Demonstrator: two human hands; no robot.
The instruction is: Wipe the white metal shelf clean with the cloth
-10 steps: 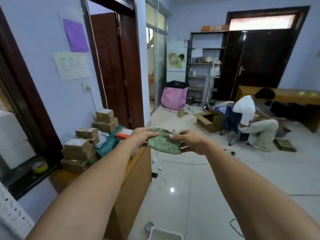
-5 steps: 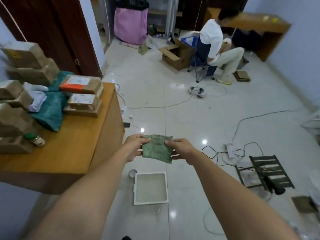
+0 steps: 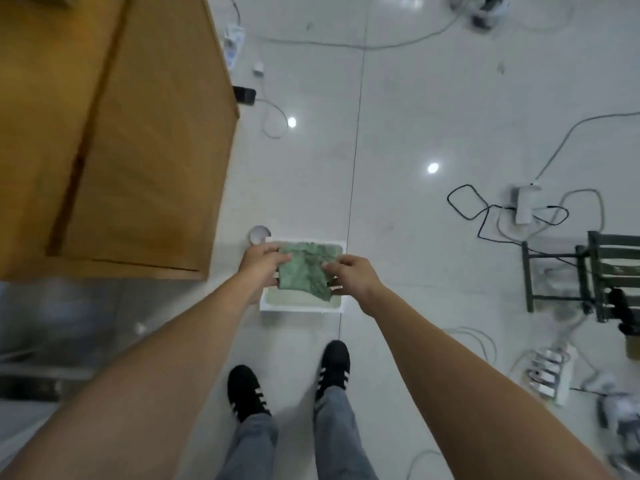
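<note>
I hold a green cloth (image 3: 304,270) stretched between both hands, straight above a white square basin (image 3: 302,306) that stands on the floor. My left hand (image 3: 260,264) pinches the cloth's left edge, and my right hand (image 3: 349,274) pinches its right edge. The cloth hangs crumpled and hides most of the basin's inside; whether it touches the basin I cannot tell. No white metal shelf is in view.
A wooden cabinet (image 3: 114,133) stands at the left, close to the basin. A small round white cup (image 3: 259,234) sits by the basin's far left corner. Cables, a power strip (image 3: 526,204) and a dark green rack (image 3: 585,271) lie on the tiled floor at right. My black shoes (image 3: 332,365) stand just behind the basin.
My view has tilted from the room down to the floor. Both hands, still gripping the cloth, have come down over the white basin.
</note>
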